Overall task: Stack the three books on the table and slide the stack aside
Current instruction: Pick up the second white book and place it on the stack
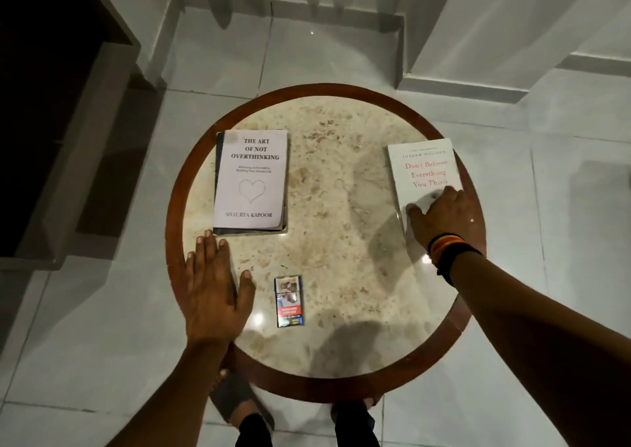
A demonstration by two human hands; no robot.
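A round table with a wooden rim and a pale stone top lies under both hands. Just beyond the left hand's fingertips a book titled "The Art of Not Overthinking" lies on a darker book, of which only the edges show. A white book with red lettering lies at the rim under the right hand, whose fingers press on its near corner; whether they grip the edge cannot be told. The left hand rests flat on the tabletop, fingers spread, holding nothing. A small packet lies just beside its thumb.
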